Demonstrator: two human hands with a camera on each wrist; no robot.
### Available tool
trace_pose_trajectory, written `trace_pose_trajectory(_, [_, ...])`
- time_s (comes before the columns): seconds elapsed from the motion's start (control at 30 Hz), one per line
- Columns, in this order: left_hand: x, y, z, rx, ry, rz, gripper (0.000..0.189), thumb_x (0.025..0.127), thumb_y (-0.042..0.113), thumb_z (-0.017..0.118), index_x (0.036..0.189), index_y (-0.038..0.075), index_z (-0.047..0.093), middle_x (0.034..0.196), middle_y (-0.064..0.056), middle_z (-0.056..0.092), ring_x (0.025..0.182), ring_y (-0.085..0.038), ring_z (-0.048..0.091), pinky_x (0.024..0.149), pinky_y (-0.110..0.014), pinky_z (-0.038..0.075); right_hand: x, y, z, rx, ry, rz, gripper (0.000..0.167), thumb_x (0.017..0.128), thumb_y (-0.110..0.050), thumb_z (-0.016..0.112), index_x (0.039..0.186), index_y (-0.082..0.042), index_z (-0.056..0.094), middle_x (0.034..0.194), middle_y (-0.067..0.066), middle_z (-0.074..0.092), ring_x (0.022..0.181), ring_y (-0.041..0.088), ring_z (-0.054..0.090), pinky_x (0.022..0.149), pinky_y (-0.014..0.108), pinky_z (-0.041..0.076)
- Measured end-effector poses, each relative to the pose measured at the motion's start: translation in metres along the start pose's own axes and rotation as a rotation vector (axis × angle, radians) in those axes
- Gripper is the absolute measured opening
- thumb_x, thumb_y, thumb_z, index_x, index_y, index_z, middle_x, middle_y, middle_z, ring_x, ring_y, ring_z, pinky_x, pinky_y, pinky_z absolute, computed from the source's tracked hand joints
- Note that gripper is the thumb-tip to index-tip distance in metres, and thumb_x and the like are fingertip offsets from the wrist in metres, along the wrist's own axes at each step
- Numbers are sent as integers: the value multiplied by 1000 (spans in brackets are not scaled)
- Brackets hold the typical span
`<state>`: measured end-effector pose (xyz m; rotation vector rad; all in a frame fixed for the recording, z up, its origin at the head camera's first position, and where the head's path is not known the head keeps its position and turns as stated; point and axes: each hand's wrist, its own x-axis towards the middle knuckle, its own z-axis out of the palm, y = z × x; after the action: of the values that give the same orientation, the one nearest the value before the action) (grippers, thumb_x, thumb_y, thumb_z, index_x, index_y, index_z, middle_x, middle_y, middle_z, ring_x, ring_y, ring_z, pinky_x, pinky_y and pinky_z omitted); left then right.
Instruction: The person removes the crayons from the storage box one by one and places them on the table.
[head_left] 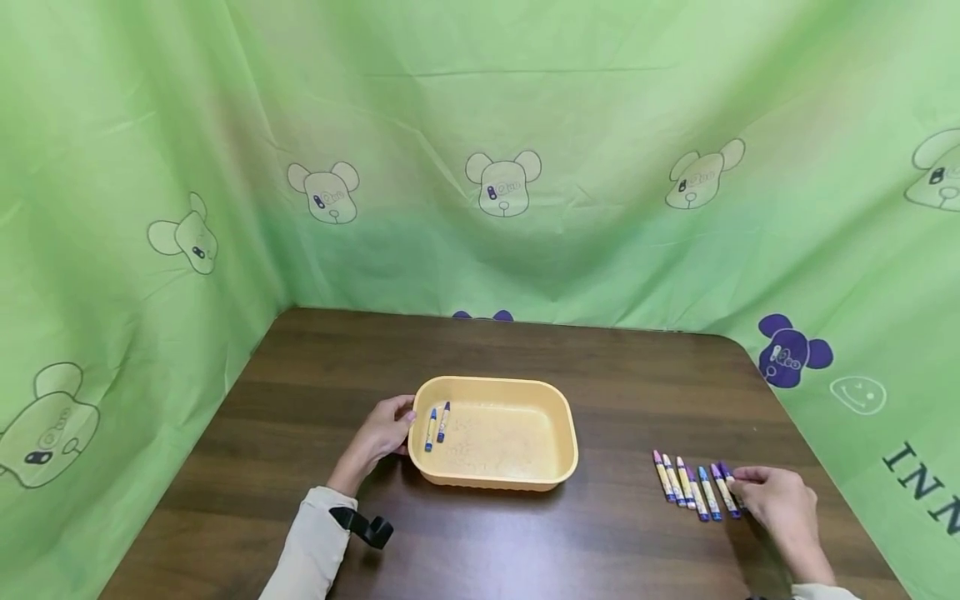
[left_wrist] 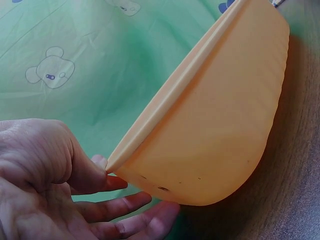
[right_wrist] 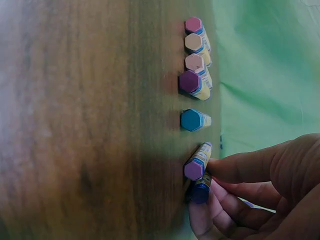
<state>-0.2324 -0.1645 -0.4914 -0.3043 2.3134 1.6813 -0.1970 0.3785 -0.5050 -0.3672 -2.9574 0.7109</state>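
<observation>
My left hand (head_left: pixel 386 429) grips the left end of a yellow plastic basin (head_left: pixel 495 481), thumb at the rim and fingers against the outer wall (left_wrist: pixel 200 150). Inside the basin, at its left end, lie a blue crayon (head_left: pixel 431 430) and a dark blue crayon (head_left: pixel 443 423). Off to the right, my right hand (head_left: pixel 780 504) pinches a dark blue-violet crayon (right_wrist: pixel 201 193) at the near end of a row. A light purple crayon (right_wrist: pixel 195 169) leans right against it, close by the thumb. A teal-blue crayon (right_wrist: pixel 192 120) lies a little apart from these two.
Farther along the row lie a purple crayon (right_wrist: pixel 190 82), a pink crayon (right_wrist: pixel 194 25) and pale ones between them. All rest on a dark wooden table (head_left: pixel 360 350). Green printed cloth (head_left: pixel 420 250) hangs behind the table and along both sides.
</observation>
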Motion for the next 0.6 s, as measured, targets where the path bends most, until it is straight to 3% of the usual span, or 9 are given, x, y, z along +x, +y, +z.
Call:
trace_pose_trajectory(0.23, [-3, -1, -1, 5, 2, 5, 41, 107, 5, 46, 147, -2, 48, 124, -21, 60, 80, -20, 65, 57, -30, 60, 0, -3, 0, 8, -38, 28, 27, 86, -16, 73, 103, 4, 75, 105, 31, 71, 100, 59, 58, 76, 59, 46])
trace_pose_trajectory(0.37, [-2, -1, -1, 0, 5, 6, 41, 107, 5, 46, 147, -1, 49, 122, -21, 60, 79, -20, 65, 56, -30, 60, 1, -3, 0, -6, -56, 34, 27, 88, -17, 72, 104, 5, 74, 107, 32, 70, 105, 62, 56, 81, 64, 46])
trace_pose_trajectory(0.6, [0, -1, 0, 7, 0, 2, 41, 107, 6, 47, 148, 1, 49, 124, -20, 60, 80, -19, 65, 58, -31, 60, 2, -14, -7, 59, 72, 129, 31, 93, -26, 68, 107, 1, 75, 112, 28, 70, 107, 59, 55, 83, 59, 43])
